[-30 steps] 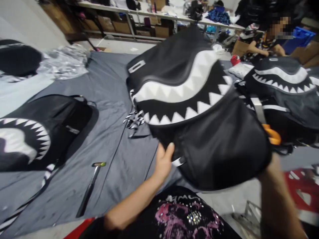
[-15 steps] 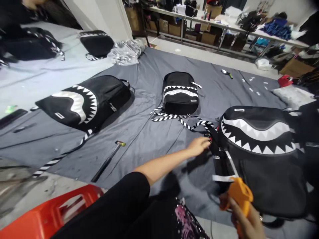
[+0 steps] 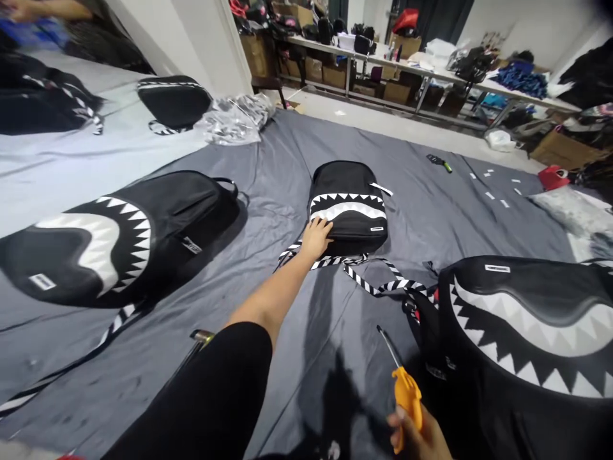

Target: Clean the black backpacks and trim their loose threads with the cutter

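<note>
My left hand (image 3: 317, 237) reaches far forward, its fingers curled over the lower left edge of a small black backpack (image 3: 349, 223). That bag lies flat, with a white shark-mouth print on its front and a white tag (image 3: 382, 189) at its right side. Striped black-and-white straps (image 3: 371, 281) trail from it toward the right. Low in the view, my right hand (image 3: 419, 434) is closed around an orange-handled tool (image 3: 407, 396) with a long thin shaft pointing up and left. Close to the right hand lies a large black shark-mouth backpack (image 3: 536, 326), cut off by the view's edge.
Another shark-mouth backpack (image 3: 167, 236) lies at left, a hammer (image 3: 204, 335) partly behind my sleeve. Grey cloth (image 3: 287, 191) covers the surface. Clear plastic wrap (image 3: 234, 118), a dark tool with a green end (image 3: 439, 162) and white slips (image 3: 489, 195) lie farther off. A co-worker's arm (image 3: 52, 9) shows top left.
My left hand has left the large backpack's straps and moved forward and left onto the small backpack. My right hand has shifted left with the orange-handled tool. The view has turned.
</note>
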`<state>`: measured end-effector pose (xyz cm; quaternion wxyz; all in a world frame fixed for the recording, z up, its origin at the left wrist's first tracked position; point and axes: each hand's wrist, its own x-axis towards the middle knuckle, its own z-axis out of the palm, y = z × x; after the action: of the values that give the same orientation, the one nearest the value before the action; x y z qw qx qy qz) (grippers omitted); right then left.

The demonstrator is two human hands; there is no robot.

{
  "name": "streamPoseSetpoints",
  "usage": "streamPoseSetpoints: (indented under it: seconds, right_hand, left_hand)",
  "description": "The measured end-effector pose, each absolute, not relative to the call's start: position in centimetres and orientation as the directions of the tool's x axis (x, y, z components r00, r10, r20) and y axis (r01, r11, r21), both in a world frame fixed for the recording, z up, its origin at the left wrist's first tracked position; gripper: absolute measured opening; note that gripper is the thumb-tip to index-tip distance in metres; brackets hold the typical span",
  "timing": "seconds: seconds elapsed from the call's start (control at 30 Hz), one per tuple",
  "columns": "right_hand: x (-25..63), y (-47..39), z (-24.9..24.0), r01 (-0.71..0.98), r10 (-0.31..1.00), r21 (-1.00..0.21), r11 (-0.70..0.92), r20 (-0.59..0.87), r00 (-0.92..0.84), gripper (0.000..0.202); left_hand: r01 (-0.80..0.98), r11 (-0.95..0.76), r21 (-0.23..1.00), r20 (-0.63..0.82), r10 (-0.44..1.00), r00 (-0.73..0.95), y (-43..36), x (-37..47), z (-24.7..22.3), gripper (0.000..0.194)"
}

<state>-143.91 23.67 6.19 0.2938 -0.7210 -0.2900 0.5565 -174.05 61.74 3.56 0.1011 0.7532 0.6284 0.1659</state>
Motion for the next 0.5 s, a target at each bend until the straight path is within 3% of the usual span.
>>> streamPoseSetpoints:
  seconds: [0.17,0.27,0.43,0.5]
  right_hand:
    - [-144.3,23.0,6.5,0.006,0.715,-0.755,-0.656,-0.619,0.326,0.069]
    - [-143.5,21.8,6.9,-0.001,0.713,-0.775,-0.632,-0.582,0.392,0.069]
    - [-140.2,19.7,9.3,0.038,0.743,-0.8,-0.598,-0.536,0.402,0.07]
    - [-139.3,19.0,10.4,0.049,0.762,-0.814,-0.579,-0.518,0.389,0.072]
  left_hand:
    - [0.92,-0.256,0.298,0.085,0.967,0.242,55.6,-173.7,4.1,0.039]
    - [0.924,-0.276,0.265,0.049,0.961,0.273,50.4,-173.2,7.1,0.03]
    - [0.95,-0.213,0.23,0.008,0.976,0.217,43.7,-174.0,21.1,0.034]
    - [0.922,-0.171,0.346,-0.064,0.977,0.205,42.8,-175.1,28.2,0.036]
